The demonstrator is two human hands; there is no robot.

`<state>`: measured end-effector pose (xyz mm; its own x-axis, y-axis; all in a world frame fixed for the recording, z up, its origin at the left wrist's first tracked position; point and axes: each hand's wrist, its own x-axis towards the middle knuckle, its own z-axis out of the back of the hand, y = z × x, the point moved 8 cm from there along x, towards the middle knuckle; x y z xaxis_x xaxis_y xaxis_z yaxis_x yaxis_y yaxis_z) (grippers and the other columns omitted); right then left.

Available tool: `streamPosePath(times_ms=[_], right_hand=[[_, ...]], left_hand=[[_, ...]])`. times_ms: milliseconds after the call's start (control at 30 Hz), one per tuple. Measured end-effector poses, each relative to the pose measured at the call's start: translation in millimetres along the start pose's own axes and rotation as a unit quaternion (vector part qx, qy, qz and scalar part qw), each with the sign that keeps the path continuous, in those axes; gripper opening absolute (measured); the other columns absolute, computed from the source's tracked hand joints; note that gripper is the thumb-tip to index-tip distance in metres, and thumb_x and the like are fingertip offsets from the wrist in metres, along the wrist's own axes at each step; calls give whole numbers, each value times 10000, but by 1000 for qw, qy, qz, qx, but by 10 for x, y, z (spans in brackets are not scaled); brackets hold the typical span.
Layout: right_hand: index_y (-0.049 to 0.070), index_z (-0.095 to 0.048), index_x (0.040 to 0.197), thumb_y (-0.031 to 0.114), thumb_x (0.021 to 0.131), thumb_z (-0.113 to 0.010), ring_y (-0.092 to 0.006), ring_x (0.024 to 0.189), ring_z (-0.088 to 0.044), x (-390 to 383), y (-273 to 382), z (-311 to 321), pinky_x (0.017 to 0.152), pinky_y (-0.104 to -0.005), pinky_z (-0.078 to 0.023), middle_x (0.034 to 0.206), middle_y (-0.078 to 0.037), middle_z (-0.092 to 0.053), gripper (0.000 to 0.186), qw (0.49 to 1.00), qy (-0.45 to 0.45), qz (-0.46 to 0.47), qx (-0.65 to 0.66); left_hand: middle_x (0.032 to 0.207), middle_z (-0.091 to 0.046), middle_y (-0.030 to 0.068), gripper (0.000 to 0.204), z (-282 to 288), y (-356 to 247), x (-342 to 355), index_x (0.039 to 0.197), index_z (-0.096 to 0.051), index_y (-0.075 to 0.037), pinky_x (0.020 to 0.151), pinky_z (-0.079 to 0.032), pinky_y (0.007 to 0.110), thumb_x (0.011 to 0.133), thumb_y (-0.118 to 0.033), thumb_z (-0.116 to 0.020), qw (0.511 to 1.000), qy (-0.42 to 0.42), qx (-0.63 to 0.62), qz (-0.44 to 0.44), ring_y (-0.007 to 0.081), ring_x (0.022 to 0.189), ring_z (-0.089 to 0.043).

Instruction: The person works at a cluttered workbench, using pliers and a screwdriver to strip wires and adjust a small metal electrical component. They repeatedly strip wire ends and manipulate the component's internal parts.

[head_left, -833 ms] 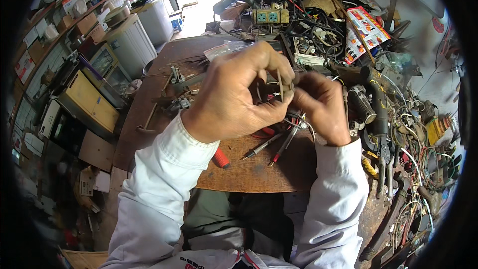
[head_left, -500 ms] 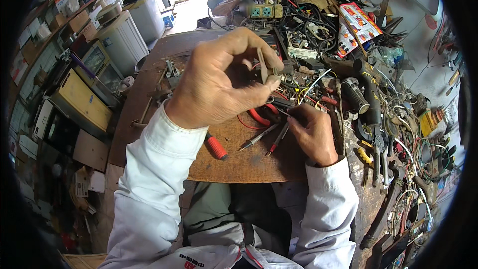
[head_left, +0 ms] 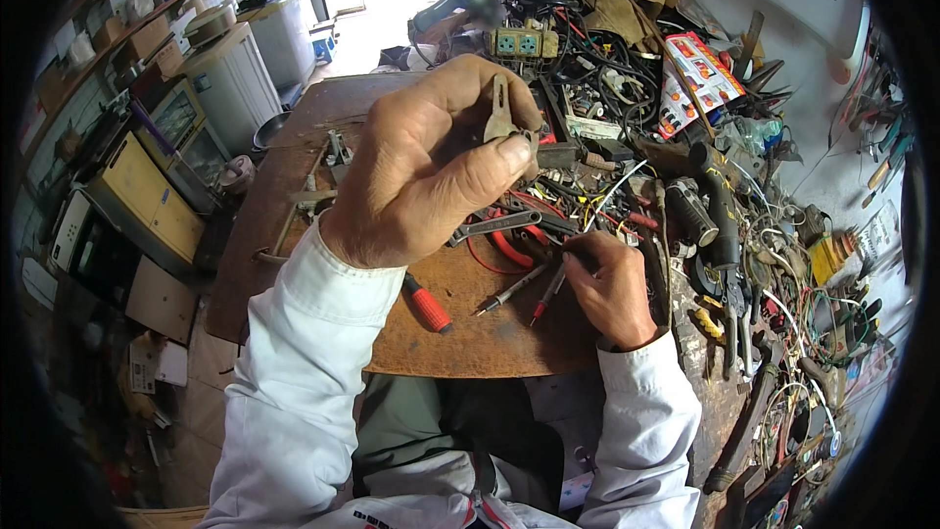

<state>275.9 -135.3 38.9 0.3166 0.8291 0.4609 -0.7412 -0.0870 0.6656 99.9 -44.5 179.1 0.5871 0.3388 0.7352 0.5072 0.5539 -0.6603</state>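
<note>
My left hand (head_left: 397, 181) is raised over the wooden table (head_left: 470, 345). Its thumb and fingers pinch a small flat metal bracket (head_left: 499, 118) with a long slot, standing upright. Lower and to the right, my right hand (head_left: 619, 294) is closed just above the tabletop, fingertips pressed together; whatever they grip is hidden. Two pen-like probes, one grey (head_left: 509, 294) and one red-tipped (head_left: 546, 298), lie beside it. Beneath my left hand are a wrench (head_left: 499, 225) and a curved red handle (head_left: 511, 249). A screwdriver with a red grip (head_left: 428, 304) rests near the front edge.
Tangled wires, tools and parts (head_left: 627, 186) heap up along the right and far side. Among them are a black cylindrical power tool (head_left: 723, 206), pliers (head_left: 736, 318) and a socket box (head_left: 524, 42). Metal pieces (head_left: 338, 152) lie at left; cabinets (head_left: 152, 201) stand beyond.
My left hand has turned the bracket, so its slotted flat face now shows. A thin metal piece seen at my right fingertips earlier is no longer visible. The whole view has shifted slightly.
</note>
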Motion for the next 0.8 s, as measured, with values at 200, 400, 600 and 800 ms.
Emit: streamPosePath(times_ms=[200, 400, 600, 800], right_hand=[[-20, -660, 922, 101, 820, -662, -397, 818, -644, 229, 1, -79, 723, -445, -514, 868, -210, -648, 159, 993, 7, 36, -115], [22, -660, 923, 83, 779, -642, -387, 890, -639, 439, -204, -430, 780, -473, -535, 907, -190, -658, 158, 951, 108, 107, -269], [-1, -646, 923, 68, 787, -600, -381, 870, -650, 483, -206, -449, 775, -459, -536, 901, -205, -656, 160, 941, 102, 117, -301], [-29, -538, 913, -1, 772, -579, -393, 823, -649, 301, -189, -206, 741, -444, -536, 869, -230, -637, 150, 960, 37, 54, -272]], left_hand=[[831, -577, 8, 219, 41, -41, -21, 1059, -579, 13, 683, -443, 224, 951, -176, -552, 1000, -3, -23, 19, 59, 743, -512], [856, -571, 10, 244, -78, 30, -55, 1077, -555, 11, 709, -435, 220, 960, -202, -543, 995, 51, -56, 67, 58, 773, -504], [903, -566, 35, 245, -221, 51, -33, 1097, -537, 32, 780, -447, 247, 954, -164, -499, 990, 88, -59, 94, 81, 837, -512], [896, -617, 50, 334, -224, 81, -18, 1072, -570, 23, 736, -457, 247, 947, -279, -503, 992, 57, 39, 102, 91, 807, -561]])
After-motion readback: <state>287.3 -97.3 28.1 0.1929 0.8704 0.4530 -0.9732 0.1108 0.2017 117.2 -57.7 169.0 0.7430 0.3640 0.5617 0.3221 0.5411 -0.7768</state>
